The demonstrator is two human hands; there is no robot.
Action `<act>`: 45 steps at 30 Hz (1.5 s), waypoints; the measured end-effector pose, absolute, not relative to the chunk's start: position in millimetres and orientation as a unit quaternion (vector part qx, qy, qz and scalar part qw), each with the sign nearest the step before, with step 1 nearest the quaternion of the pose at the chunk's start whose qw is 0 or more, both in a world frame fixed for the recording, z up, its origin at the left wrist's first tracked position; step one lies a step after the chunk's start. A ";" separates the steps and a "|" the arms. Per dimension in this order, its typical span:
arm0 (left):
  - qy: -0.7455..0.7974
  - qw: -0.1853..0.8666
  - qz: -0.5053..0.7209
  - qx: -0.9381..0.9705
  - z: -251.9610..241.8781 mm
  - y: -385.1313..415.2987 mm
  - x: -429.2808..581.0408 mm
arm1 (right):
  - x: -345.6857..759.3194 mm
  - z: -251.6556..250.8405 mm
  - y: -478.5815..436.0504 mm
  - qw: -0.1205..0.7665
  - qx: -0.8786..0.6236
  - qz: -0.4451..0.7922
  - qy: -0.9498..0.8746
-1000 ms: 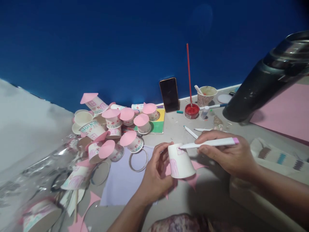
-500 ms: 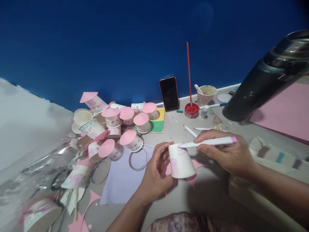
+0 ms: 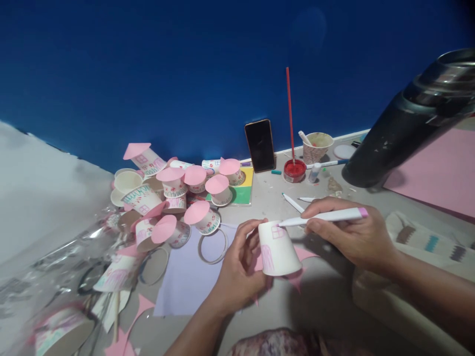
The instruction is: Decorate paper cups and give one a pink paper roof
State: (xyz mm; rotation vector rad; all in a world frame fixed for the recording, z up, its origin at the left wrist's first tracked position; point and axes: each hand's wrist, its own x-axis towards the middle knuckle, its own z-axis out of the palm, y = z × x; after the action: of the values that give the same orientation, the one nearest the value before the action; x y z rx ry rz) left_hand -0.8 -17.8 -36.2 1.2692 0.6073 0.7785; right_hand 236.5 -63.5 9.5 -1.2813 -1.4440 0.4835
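My left hand (image 3: 243, 267) is closed around the left side of a white paper cup (image 3: 280, 252), which is held upside down, slightly tilted. A pink door shape and a small pink-purple window are drawn on the cup's side. Between the thumb and fingers of my right hand (image 3: 351, 235) is a white felt-tip marker (image 3: 330, 216) with a pink end. Its tip is at the cup's upper edge, by the window; whether it touches is hard to tell. Pink paper scraps (image 3: 297, 277) lie beneath and behind the cup.
Decorated cups with pink paper roofs (image 3: 196, 212) crowd the left, near clear plastic (image 3: 44, 277) and purple paper (image 3: 181, 291). A phone (image 3: 260, 146), a red paint pot (image 3: 295, 170) with a stick and a marker cup (image 3: 318, 148) stand behind. A dark flask (image 3: 401, 123) leans at right.
The marker tip has moved slightly to the right along the cup's top, and my right hand has shifted right with it. The window drawing shows more plainly. My left hand keeps its hold.
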 end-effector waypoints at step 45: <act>0.273 0.715 0.338 0.548 -30.5 -19.2 -0.7 | 238.1 10.2 -64.0 0.569 -0.564 0.217 -0.558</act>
State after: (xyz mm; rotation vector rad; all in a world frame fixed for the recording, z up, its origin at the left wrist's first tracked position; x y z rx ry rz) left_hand -0.7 -19.2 -30.5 1.2136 0.6047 0.7494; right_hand 238.1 -64.0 10.2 -1.3250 -1.3107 0.5089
